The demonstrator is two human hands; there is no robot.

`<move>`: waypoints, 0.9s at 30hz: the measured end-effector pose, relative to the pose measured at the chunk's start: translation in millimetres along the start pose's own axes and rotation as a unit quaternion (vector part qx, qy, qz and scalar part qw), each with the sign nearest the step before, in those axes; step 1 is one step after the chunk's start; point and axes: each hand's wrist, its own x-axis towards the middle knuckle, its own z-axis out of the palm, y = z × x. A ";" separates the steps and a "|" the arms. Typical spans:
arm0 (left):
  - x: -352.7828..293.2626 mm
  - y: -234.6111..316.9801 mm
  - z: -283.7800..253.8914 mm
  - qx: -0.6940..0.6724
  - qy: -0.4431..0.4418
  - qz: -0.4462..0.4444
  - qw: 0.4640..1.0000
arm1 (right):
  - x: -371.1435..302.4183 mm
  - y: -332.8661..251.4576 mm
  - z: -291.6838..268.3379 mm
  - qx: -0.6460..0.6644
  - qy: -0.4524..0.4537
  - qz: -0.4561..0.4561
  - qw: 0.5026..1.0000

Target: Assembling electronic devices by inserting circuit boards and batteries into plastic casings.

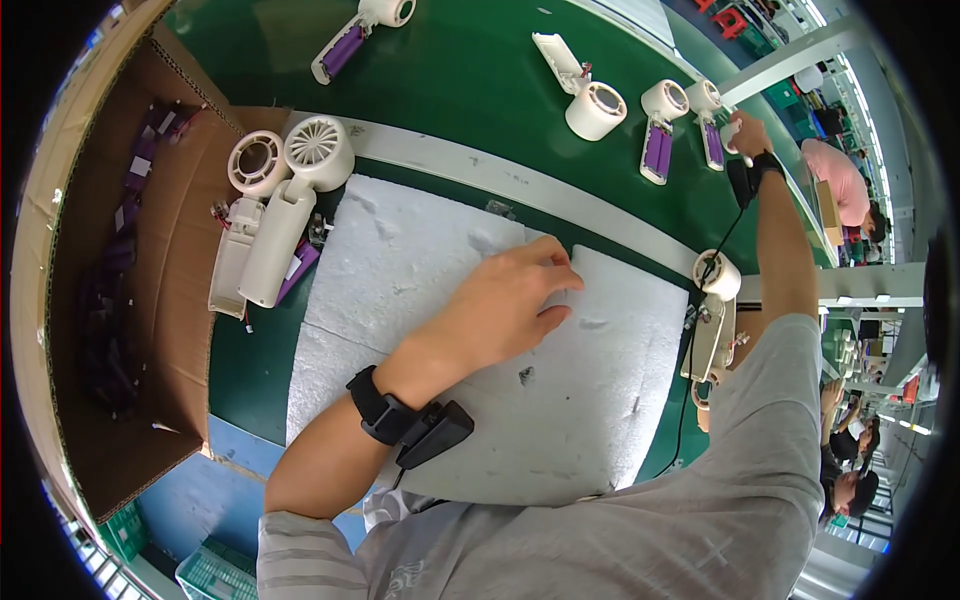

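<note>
Above a white foam pad (pixel 400 400), my left hand (pixel 510 300) hangs with its fingers bent and the thumb apart, holding nothing. My right hand (pixel 750 137) reaches far out to the green belt at the upper right, its fingers curled at a small white piece that I cannot make out. Just left of those fingers lies a white handheld fan (pixel 704 97) with a purple battery (pixel 712 146) in its opened handle. Another opened fan (pixel 664 99) with purple cells lies beside it. Each wrist wears a black strap with a device.
A cardboard box (pixel 170 330) with purple batteries stands at the left. Between box and pad are fan bodies (pixel 320 155) and an opened handle shell. More fans (pixel 597 108) lie on the green belt (pixel 470 80). A black cable (pixel 692 370) runs along my right side, near another fan (pixel 716 275).
</note>
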 end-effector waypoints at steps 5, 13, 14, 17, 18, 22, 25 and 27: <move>2.6 -1.7 2.7 0.004 0.000 0.014 1.000 | -70.3 -53.9 -144.6 0.088 0.060 -0.076 0.991; 0.0 -8.9 0.0 0.007 0.000 0.034 0.999 | -287.7 -176.7 -217.3 0.298 -0.301 -0.144 0.894; 0.3 -7.8 0.4 0.002 0.001 0.041 0.999 | -296.6 -177.2 -207.0 0.271 -0.325 -0.130 0.896; 1.3 -6.2 0.8 0.011 -0.009 0.047 0.999 | -313.1 -164.5 -171.8 0.231 -0.353 -0.105 0.901; 2.0 -3.7 0.8 0.008 -0.007 0.050 0.999 | -318.5 -156.6 -165.0 0.218 -0.358 -0.091 0.903; 2.5 1.0 -0.1 0.028 -0.019 0.043 0.999 | -334.4 -141.9 -145.3 0.206 -0.310 -0.056 0.927; -0.7 -3.4 1.6 0.035 -0.015 0.046 0.998 | -343.0 -149.6 -148.5 0.164 -0.301 -0.052 0.938; -2.5 -6.2 2.6 0.038 -0.007 0.050 0.998 | -346.9 -151.2 -147.2 0.140 -0.297 -0.053 0.943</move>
